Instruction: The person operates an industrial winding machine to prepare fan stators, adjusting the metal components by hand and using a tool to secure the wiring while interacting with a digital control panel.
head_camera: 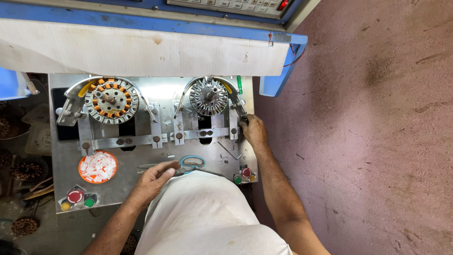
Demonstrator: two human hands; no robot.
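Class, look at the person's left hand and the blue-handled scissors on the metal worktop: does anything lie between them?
Nothing visible does. The left hand rests on the metal worktop with its fingers just beside the blue-handled scissors, only bare metal between.

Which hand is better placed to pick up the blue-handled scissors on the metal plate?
Left. The left hand rests on the metal plate with fingertips almost at the scissors. The right hand is farther up, gripping the fixture beside the unwound stator.
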